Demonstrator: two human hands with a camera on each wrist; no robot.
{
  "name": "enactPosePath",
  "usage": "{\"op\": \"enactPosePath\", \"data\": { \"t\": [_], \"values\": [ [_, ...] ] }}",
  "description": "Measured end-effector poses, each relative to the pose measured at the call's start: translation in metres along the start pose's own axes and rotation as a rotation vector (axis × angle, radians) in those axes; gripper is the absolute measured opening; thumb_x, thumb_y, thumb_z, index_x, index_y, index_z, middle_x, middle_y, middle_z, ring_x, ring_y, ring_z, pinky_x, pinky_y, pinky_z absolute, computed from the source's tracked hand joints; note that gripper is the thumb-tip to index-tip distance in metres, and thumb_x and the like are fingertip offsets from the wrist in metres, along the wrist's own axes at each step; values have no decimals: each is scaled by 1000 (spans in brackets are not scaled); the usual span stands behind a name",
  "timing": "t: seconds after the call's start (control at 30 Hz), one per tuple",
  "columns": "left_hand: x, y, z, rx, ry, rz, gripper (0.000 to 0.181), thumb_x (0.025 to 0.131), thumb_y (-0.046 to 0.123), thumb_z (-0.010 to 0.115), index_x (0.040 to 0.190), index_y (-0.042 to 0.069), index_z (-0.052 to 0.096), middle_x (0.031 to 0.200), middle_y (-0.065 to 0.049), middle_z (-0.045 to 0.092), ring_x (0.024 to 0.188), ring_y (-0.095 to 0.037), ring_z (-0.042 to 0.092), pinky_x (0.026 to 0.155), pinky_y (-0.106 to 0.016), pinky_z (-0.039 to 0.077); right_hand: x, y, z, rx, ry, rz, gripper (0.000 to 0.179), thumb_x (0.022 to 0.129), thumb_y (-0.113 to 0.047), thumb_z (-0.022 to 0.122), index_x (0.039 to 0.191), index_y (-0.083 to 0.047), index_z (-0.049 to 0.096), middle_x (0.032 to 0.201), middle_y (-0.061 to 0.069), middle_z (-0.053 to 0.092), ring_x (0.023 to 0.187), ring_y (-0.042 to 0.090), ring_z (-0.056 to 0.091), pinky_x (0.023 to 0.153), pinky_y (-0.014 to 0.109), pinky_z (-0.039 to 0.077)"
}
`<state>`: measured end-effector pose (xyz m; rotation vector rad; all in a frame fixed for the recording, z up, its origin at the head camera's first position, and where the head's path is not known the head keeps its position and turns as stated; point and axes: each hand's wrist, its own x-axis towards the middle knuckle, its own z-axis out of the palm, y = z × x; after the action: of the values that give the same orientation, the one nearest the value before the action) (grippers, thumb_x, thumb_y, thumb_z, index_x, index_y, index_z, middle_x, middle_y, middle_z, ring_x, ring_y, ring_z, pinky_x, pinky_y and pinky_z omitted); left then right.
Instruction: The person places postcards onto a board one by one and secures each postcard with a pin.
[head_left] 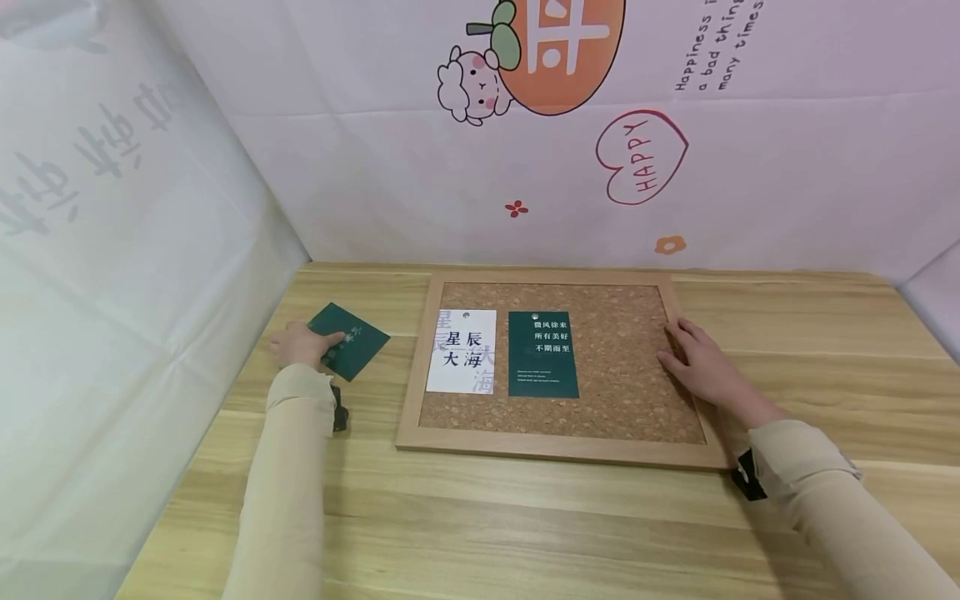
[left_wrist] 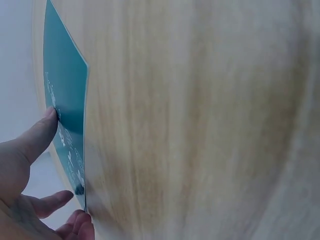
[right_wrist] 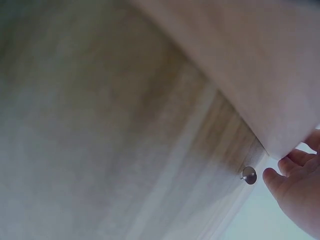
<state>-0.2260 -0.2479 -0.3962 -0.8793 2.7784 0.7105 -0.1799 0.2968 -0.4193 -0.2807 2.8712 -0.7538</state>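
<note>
My left hand (head_left: 297,344) is at the left side of a dark green card (head_left: 358,348) with pale markings. In the left wrist view the thumb (left_wrist: 41,135) presses on the card's face and the other fingers curl at its edge. On the right, my right hand (head_left: 705,362) rests on the right side of a wood-framed cork board (head_left: 630,358), with relaxed fingers around the rim. A white card (head_left: 461,367) and a second green card (head_left: 543,362) are on the cork, each with a pin at its top.
A silver thumbtack (right_wrist: 249,175) shows close to the right fingertips in the right wrist view. The wooden table (head_left: 525,525) extends around the board. White printed cloth (head_left: 390,175) stands behind it and along the left side.
</note>
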Motion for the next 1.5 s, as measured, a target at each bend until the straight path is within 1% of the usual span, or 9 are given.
{"op": "enactPosePath", "data": {
  "t": [0.27, 0.33, 0.53, 0.7, 0.8, 1.03, 1.17, 1.3, 1.5],
  "values": [
    [4, -3, 3, -15, 38, 29, 83, 87, 41, 67, 142, -9, 29, 137, -35, 35, 128, -45, 33, 109, -52, 31, 1, 0, 1, 6, -4, 4, 65, 101, -26, 45, 147, 13, 19, 150, 41, 10, 135, 59, 15, 106, 70, 21],
    [6, -3, 5, -62, 47, 36, 83, 87, 38, 68, 144, -7, 27, 138, -35, 33, 129, -45, 33, 109, -52, 32, 1, 1, 1, 8, -2, 3, 65, 102, -26, 45, 147, 13, 19, 149, 41, 10, 135, 60, 15, 106, 70, 22],
    [12, -1, 9, -308, 84, 56, 85, 86, 22, 72, 149, -1, 20, 144, -32, 15, 133, -47, 26, 109, -54, 34, 2, 2, 1, 0, -2, 3, 65, 102, -26, 44, 147, 13, 18, 149, 42, 10, 135, 60, 15, 105, 70, 22],
    [14, 3, 10, -366, 103, 77, 83, 86, 19, 71, 149, -1, 22, 145, -32, 14, 135, -46, 24, 111, -53, 35, 2, 2, 1, -4, -3, 3, 65, 102, -27, 44, 147, 13, 18, 149, 42, 9, 135, 60, 15, 105, 70, 22],
    [13, 5, 11, -382, 93, 67, 79, 87, 20, 70, 148, 0, 23, 146, -33, 18, 136, -44, 25, 112, -52, 34, 1, 2, 1, -1, -1, 1, 65, 102, -26, 45, 147, 14, 18, 149, 42, 9, 135, 60, 15, 105, 70, 22],
    [11, 11, 12, -427, 118, 50, 68, 89, 18, 66, 145, -1, 32, 145, -30, 24, 135, -41, 29, 112, -48, 34, 1, 2, 1, 1, 3, -3, 65, 101, -25, 46, 147, 14, 18, 149, 42, 10, 135, 59, 15, 106, 69, 22],
    [10, 18, 12, -469, 98, 77, 67, 92, 18, 63, 147, 0, 30, 149, -28, 20, 136, -39, 31, 114, -45, 34, 1, 2, 0, 8, -3, -4, 66, 102, -26, 45, 147, 13, 17, 149, 42, 9, 135, 59, 14, 106, 70, 22],
    [8, 27, 11, -552, 74, 92, 64, 95, 18, 57, 149, 1, 26, 151, -27, 14, 138, -38, 31, 115, -43, 33, 0, 1, 0, 18, -7, -2, 66, 102, -27, 45, 147, 13, 17, 150, 41, 8, 136, 59, 14, 106, 70, 21],
    [5, 40, 11, -662, 49, 110, 53, 100, 16, 43, 150, 5, 27, 154, -22, 9, 141, -33, 27, 117, -38, 30, 0, 0, -1, 26, -17, 4, 66, 102, -27, 44, 147, 13, 17, 151, 40, 7, 136, 59, 13, 107, 70, 20]
  ]
}}
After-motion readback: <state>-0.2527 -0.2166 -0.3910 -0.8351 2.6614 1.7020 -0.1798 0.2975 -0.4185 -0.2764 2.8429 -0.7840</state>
